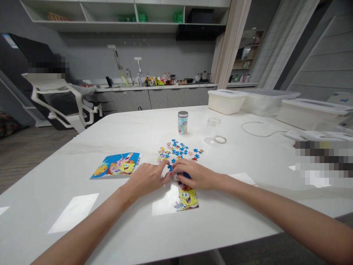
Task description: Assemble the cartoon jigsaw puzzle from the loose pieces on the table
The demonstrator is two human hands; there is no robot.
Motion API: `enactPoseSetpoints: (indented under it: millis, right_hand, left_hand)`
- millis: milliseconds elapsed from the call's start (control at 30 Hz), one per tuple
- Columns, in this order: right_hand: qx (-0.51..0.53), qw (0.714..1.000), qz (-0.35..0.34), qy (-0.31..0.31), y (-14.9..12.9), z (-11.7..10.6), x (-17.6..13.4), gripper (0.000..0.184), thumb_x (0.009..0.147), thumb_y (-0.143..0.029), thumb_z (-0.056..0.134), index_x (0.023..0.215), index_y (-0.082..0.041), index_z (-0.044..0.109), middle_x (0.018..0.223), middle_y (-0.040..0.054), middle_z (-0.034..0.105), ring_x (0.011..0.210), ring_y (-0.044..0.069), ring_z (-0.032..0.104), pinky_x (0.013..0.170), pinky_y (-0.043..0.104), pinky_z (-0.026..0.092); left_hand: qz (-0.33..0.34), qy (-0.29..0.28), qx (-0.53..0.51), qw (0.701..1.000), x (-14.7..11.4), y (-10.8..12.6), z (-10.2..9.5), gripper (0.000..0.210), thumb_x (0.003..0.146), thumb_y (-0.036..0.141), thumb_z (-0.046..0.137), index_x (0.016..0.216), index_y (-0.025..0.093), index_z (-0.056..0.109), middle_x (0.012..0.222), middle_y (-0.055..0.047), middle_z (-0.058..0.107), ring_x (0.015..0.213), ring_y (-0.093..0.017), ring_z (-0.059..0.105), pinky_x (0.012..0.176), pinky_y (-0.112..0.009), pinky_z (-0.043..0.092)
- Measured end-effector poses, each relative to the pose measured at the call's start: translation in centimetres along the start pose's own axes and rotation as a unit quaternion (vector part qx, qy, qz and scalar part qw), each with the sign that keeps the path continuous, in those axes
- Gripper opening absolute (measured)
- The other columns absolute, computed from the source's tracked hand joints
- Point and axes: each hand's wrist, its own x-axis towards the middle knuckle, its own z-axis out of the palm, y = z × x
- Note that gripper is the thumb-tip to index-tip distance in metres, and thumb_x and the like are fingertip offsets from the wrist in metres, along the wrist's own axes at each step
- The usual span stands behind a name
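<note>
My left hand rests on the table with thumb and index finger apart, their tips beside a blue jigsaw piece. My right hand bends over the upper part of a joined puzzle section, fingertips drawn together close to my left ones. Whatever those fingertips pinch is hidden. The section's lower part shows a yellow cartoon face; my right hand covers some of its top. Just beyond both hands lies a loose pile of jigsaw pieces, mostly blue, with some pink and yellow. Left of my left hand is a picture sheet with the cartoon design.
A printed jar with a metal lid stands behind the pieces on the white table. Right of it are a clear jar and a ring-shaped lid. Storage boxes and a cable occupy the right side.
</note>
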Motion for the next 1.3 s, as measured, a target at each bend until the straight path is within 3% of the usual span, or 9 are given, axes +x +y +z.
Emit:
enactPoseSetpoints:
  millis: [100, 267, 467, 567, 700, 833, 933, 1067, 1300]
  right_hand:
    - [0.035, 0.999, 0.023, 0.014, -0.2, 0.0, 0.1, 0.016, 0.088, -0.012, 0.048, 0.097, -0.019, 0.059, 0.103, 0.0080, 0.060, 0.097, 0.019, 0.057, 0.088, 0.035, 0.046]
    - [0.176, 0.978, 0.100, 0.054, -0.3, 0.2, 0.5, 0.009, 0.084, -0.013, 0.053, 0.088, -0.019, 0.059, 0.093, 0.0048, 0.063, 0.085, 0.016, 0.060, 0.074, 0.030, 0.048]
    - [0.279, 0.946, 0.152, 0.065, 0.1, 0.5, 0.8, 0.012, 0.084, -0.015, 0.055, 0.092, -0.018, 0.065, 0.090, 0.0056, 0.065, 0.083, 0.016, 0.062, 0.070, 0.029, 0.049]
    - [0.258, 0.953, 0.150, 0.061, 0.0, 0.4, 0.9, 0.015, 0.085, -0.017, 0.055, 0.086, -0.018, 0.070, 0.089, 0.0055, 0.067, 0.082, 0.015, 0.062, 0.071, 0.028, 0.049]
    - [0.207, 0.956, 0.174, 0.114, 1.2, -0.9, 1.0, 0.018, 0.086, -0.019, 0.054, 0.085, -0.018, 0.072, 0.089, 0.0059, 0.070, 0.081, 0.016, 0.064, 0.072, 0.029, 0.051]
    - [0.055, 0.944, 0.228, 0.232, 4.9, -3.5, 0.5, 0.016, 0.082, -0.014, 0.055, 0.084, -0.019, 0.070, 0.092, 0.0058, 0.072, 0.083, 0.017, 0.066, 0.077, 0.031, 0.051]
    - [-0.029, 0.926, 0.260, 0.272, 7.8, -4.9, -0.1, 0.020, 0.078, -0.007, 0.053, 0.081, -0.019, 0.069, 0.090, 0.0051, 0.072, 0.083, 0.017, 0.066, 0.080, 0.032, 0.051]
    - [-0.047, 0.921, 0.272, 0.275, 10.0, -5.0, -0.8, 0.017, 0.076, -0.006, 0.054, 0.084, -0.018, 0.063, 0.081, 0.0030, 0.070, 0.077, 0.016, 0.065, 0.075, 0.030, 0.051]
    - [-0.044, 0.923, 0.280, 0.261, 11.1, -4.5, -1.3, 0.018, 0.073, -0.009, 0.059, 0.088, -0.017, 0.060, 0.079, 0.0025, 0.068, 0.072, 0.015, 0.064, 0.068, 0.028, 0.050]
  left_hand:
    - [0.005, 0.029, 0.010, 1.000, -0.1, 0.0, 0.1, 0.030, 0.091, 0.035, 0.042, 0.105, 0.015, 0.059, 0.047, -0.001, 0.061, 0.041, -0.020, 0.059, 0.041, -0.024, 0.033]
    - [0.013, 0.089, 0.011, 0.996, -0.1, 0.1, 0.1, 0.033, 0.094, 0.038, 0.038, 0.106, 0.015, 0.059, 0.044, 0.001, 0.058, 0.038, -0.018, 0.056, 0.039, -0.024, 0.028]
    - [0.024, 0.104, 0.011, 0.994, -0.1, 0.4, 0.1, 0.036, 0.097, 0.040, 0.033, 0.103, 0.017, 0.060, 0.041, 0.003, 0.054, 0.036, -0.016, 0.054, 0.038, -0.024, 0.023]
    - [0.027, 0.095, -0.001, 0.995, -0.1, 0.4, 0.1, 0.037, 0.098, 0.042, 0.033, 0.103, 0.016, 0.060, 0.042, 0.001, 0.055, 0.036, -0.016, 0.053, 0.038, -0.025, 0.023]
    - [0.020, 0.076, -0.013, 0.997, -0.1, 0.2, 0.0, 0.039, 0.096, 0.046, 0.038, 0.104, 0.015, 0.059, 0.047, -0.001, 0.060, 0.039, -0.016, 0.054, 0.039, -0.025, 0.027]
    - [0.020, 0.058, -0.040, 0.997, -0.2, 0.0, 0.0, 0.039, 0.096, 0.044, 0.037, 0.084, 0.017, 0.063, 0.052, -0.003, 0.064, 0.041, -0.013, 0.054, 0.042, -0.024, 0.030]
    - [0.020, 0.045, -0.051, 0.997, -0.1, 0.0, 0.0, 0.043, 0.096, 0.042, 0.036, 0.071, 0.018, 0.062, 0.052, -0.002, 0.064, 0.042, -0.011, 0.053, 0.042, -0.023, 0.028]
    - [0.025, 0.029, -0.049, 0.998, -0.1, 0.1, -0.2, 0.044, 0.095, 0.039, 0.038, 0.066, 0.018, 0.062, 0.050, -0.002, 0.063, 0.041, -0.011, 0.052, 0.043, -0.024, 0.026]
    - [0.031, 0.017, -0.040, 0.999, -0.1, 0.3, -0.5, 0.047, 0.096, 0.038, 0.034, 0.062, 0.018, 0.060, 0.047, -0.002, 0.058, 0.040, -0.012, 0.049, 0.043, -0.025, 0.027]
